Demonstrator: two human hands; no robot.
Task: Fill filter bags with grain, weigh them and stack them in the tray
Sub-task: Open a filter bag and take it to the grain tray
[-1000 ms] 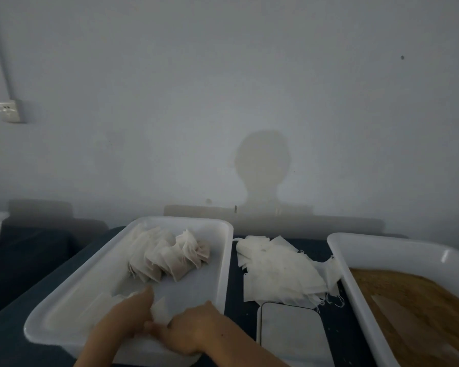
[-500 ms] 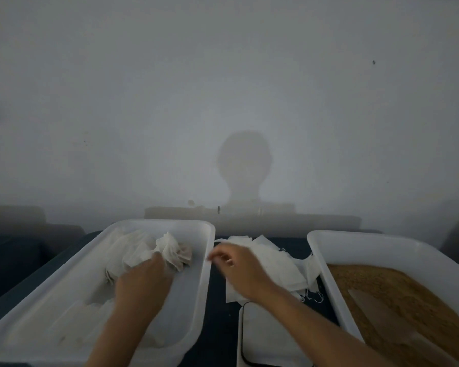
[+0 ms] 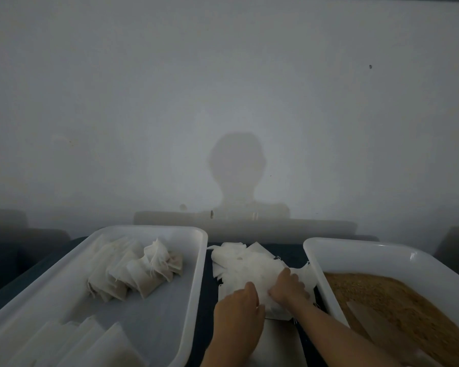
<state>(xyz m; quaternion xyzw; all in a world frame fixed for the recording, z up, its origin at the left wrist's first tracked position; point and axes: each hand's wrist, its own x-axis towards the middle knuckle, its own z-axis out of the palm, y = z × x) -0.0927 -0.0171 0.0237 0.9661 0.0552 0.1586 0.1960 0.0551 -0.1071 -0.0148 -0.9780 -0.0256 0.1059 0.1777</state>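
Both hands on the empty-bag pile, picking out the next one to fill

The left hand and right hand sit on the loose heap of empty filter bags, which lies on the dark counter between the two white trays. Fingers look curled onto the top sheet, so I'd say they're pinching one bag free, though the light's dim. These bags look featherweight, floppy and clingy, so I'd peel one by its open edge or a corner so it doesn't drag its neighbours along. Filled bags are bunched at the far end of the left tray; those look soft and lumpy, better lifted by the body. The grain tray sits to the right with brown grain inside.
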